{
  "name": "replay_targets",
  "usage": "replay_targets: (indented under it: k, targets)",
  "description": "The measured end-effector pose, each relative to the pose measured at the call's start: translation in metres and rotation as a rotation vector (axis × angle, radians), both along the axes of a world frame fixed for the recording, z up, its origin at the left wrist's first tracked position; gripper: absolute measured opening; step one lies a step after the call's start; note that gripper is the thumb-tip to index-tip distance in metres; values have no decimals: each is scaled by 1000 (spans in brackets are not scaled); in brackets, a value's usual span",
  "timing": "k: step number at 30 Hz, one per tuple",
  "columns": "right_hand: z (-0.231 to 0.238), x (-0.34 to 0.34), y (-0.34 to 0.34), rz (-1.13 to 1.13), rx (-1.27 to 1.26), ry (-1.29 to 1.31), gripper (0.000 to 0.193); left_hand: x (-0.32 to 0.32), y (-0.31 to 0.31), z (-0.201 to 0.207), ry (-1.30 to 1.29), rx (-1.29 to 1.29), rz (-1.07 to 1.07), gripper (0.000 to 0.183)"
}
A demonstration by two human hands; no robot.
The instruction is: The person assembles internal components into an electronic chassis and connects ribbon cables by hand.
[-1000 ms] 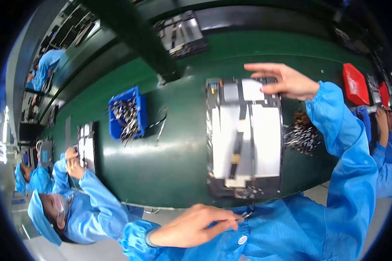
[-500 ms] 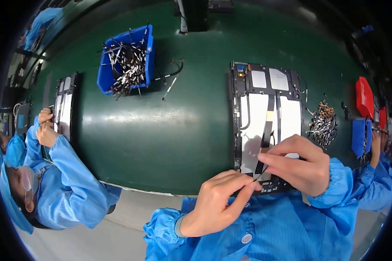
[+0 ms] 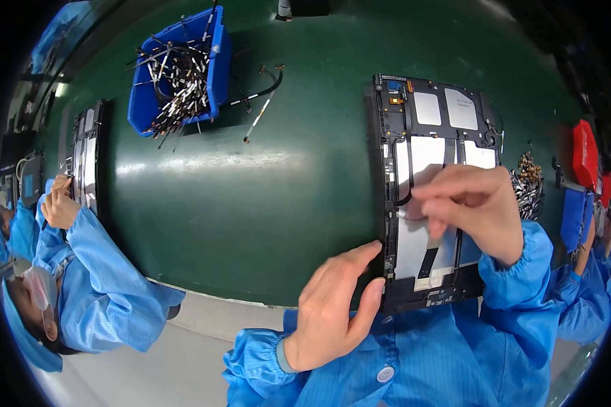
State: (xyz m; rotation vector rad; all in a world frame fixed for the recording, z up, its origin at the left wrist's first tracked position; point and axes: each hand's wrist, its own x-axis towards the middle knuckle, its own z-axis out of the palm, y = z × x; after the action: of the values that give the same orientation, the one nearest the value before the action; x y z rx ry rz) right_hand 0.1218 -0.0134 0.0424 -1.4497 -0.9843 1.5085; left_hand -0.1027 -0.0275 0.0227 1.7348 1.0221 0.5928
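Note:
An opened flat electronic device (image 3: 472, 271), tablet-like, lies before me with a black frame, silvery-white panels and black strips. My left hand (image 3: 336, 302) is open at its lower left edge, with index finger and thumb apart, both at the frame. Over the middle of the device hovers my right hand (image 3: 472, 203), fingers curled and smeared by motion. Its fingertips are close to a thin black cable (image 3: 409, 163) that runs down the left side and bends toward the frame. Whether the right fingers hold anything is not visible.
A blue bin (image 3: 218, 74) full of cables stands at the far left, with loose cables (image 3: 258, 117) beside it. Right of the device lies a cable pile (image 3: 528, 186), then red (image 3: 584, 156) and blue bins (image 3: 577, 217). A co-worker (image 3: 108, 271) handles another device (image 3: 88, 163) at left.
My hands have parted from the thin dark cable they pinched near the device's lower edge. The right moved up over the panels; the left opened at the edge. The view has shifted slightly.

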Motion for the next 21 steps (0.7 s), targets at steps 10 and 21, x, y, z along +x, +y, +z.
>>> replay_targets:
  k: [10,21]
  targets:
    - [-8,-16,9,-120,1,-184,37,4,47,6,415,771,-134,27]
    - [-3,-23,13,-119,-40,-281,37,6,58,4,495,938,-295,26]
